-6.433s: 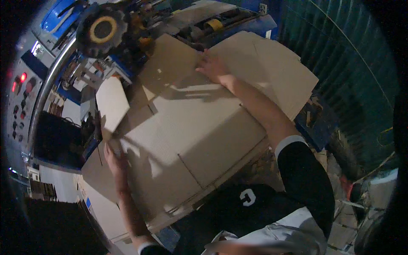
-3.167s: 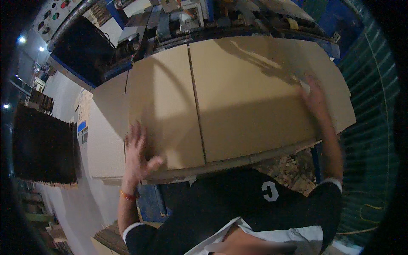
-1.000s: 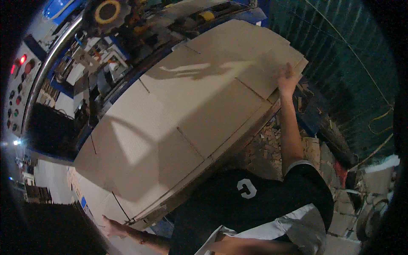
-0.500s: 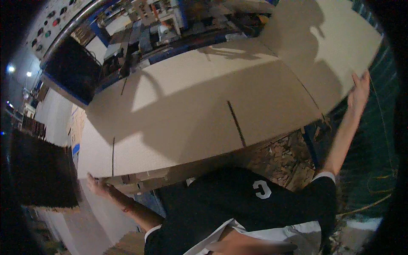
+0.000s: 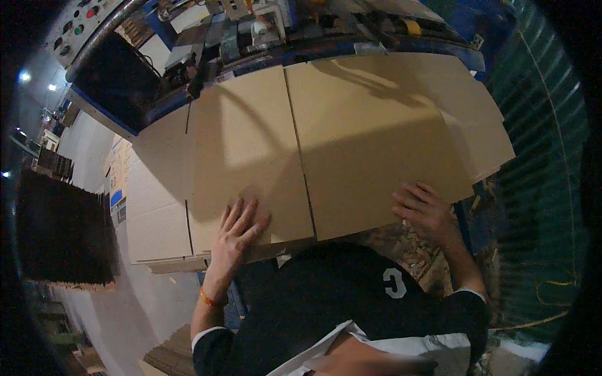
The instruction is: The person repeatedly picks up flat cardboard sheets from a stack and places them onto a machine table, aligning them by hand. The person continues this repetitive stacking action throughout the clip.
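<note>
In front of me a folded sheet of brown cardboard [image 5: 370,144] lies flat, with a dark slit running from its far edge to its near edge. Beneath it, a paler cardboard sheet [image 5: 157,213] shows at the left and again at the right end. My left hand [image 5: 238,229] rests near the front edge, left of the slit, its fingers spread over the brown panel. On the right, my right hand [image 5: 423,210] lies on the same panel close to its near right corner, fingers stretched out. Neither hand grips anything.
A blue-framed machine [image 5: 226,56] stands along the far side, with a control panel of coloured buttons [image 5: 76,28] at upper left. A tall dark stack [image 5: 63,232] is at left. Green corrugated sheeting [image 5: 539,188] borders the right. Cardboard scraps [image 5: 417,254] lie below the front edge.
The large sheet held by both ends is now folded flat on the surface. My left hand moved right and my right hand moved inward and down; both let go of the edges.
</note>
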Demonstrator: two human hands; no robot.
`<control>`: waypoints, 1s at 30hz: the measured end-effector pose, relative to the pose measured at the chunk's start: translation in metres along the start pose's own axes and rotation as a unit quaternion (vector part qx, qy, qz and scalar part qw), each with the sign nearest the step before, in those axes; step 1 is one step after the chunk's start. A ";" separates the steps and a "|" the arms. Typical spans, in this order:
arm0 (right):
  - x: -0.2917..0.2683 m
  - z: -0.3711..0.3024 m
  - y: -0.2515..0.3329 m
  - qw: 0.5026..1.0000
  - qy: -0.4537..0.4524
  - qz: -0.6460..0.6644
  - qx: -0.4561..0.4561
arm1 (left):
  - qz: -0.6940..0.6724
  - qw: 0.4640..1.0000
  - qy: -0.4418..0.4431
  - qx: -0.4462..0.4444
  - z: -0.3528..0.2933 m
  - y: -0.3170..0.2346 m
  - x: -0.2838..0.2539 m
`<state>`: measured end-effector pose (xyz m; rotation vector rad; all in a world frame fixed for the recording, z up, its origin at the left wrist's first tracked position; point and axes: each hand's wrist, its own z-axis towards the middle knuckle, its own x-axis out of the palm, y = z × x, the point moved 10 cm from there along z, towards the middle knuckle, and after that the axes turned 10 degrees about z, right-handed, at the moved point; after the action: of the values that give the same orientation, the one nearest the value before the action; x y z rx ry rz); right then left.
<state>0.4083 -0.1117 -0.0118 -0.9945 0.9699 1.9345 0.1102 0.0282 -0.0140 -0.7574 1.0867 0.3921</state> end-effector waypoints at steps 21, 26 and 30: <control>0.044 0.168 -0.202 0.987 0.105 -0.019 0.116 | 0.138 0.983 -0.095 0.071 0.174 0.070 0.000; 0.040 0.205 -0.221 0.968 0.020 -0.133 0.212 | 0.286 0.945 -0.158 -0.032 0.226 0.085 -0.011; 0.002 0.151 -0.210 0.959 -0.005 -0.111 0.259 | 0.166 0.955 -0.246 0.025 0.165 0.096 -0.040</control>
<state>0.5403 0.1106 -0.0100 -0.7453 1.2195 1.3926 0.1388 0.2163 0.0298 -0.3936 0.7433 0.7911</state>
